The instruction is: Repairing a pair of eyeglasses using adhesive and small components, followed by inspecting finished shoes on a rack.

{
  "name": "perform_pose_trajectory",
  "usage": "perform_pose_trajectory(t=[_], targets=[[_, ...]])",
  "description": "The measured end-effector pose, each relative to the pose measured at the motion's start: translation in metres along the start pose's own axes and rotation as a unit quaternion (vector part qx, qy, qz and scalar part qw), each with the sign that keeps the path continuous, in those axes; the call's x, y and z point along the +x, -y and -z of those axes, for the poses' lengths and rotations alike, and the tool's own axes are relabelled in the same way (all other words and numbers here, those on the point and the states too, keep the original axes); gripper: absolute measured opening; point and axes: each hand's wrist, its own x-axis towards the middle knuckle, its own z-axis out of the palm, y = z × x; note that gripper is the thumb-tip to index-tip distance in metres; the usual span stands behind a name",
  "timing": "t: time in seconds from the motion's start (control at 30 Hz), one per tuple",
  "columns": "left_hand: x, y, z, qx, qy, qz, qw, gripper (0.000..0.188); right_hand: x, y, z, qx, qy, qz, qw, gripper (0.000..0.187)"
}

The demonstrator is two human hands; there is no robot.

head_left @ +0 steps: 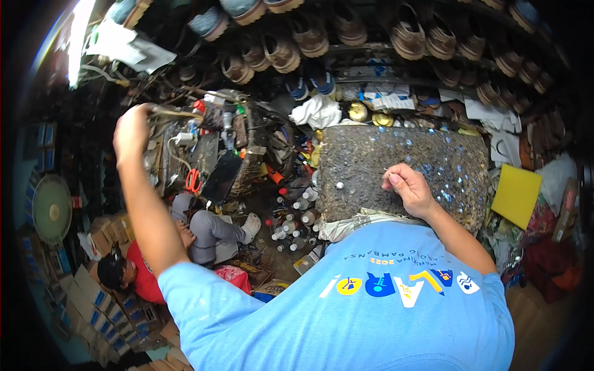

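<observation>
My right hand (409, 188) is closed in a pinch just over a dark, worn work slab (371, 157) speckled with blue and white bits. A tiny, thin thing seems to poke out at its fingertips, too small to name. To its left, a small white cap-like piece (340, 185) lies on the slab. My left arm stretches far out to the left, and my left hand (132, 136) is at the edge of a cluttered bench (210, 148). Its fingers are turned away and smeared, so their grip is hidden. Orange-handled scissors (193, 180) hang on that bench's near side.
Rows of shoes (309, 34) line shelves above the slab. Several small bottles (300, 219) stand on the floor between bench and slab. A person in red (143, 272) sits low at the left, near a fan (52, 209). A yellow sheet (516, 195) lies right of the slab.
</observation>
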Motion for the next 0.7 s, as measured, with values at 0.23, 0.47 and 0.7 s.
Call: perform_pose_trajectory(t=[0.23,0.47,0.7], targets=[[-0.166,-0.033,0.090,-0.272,-0.122,0.103,0.949,0.055,0.009,0.002,-0.003,0.013,0.005,0.028,1.000,0.021],[-0.252,-0.295,-0.036,-0.718,0.163,-0.041,0.675,0.073,0.007,0.003,-0.001,-0.077,0.029,0.095,0.992,0.039],[-0.260,-0.345,-0.041,-0.587,0.087,-0.220,0.775,0.086,0.002,-0.006,0.005,-0.073,0.042,0.072,0.994,0.046]])
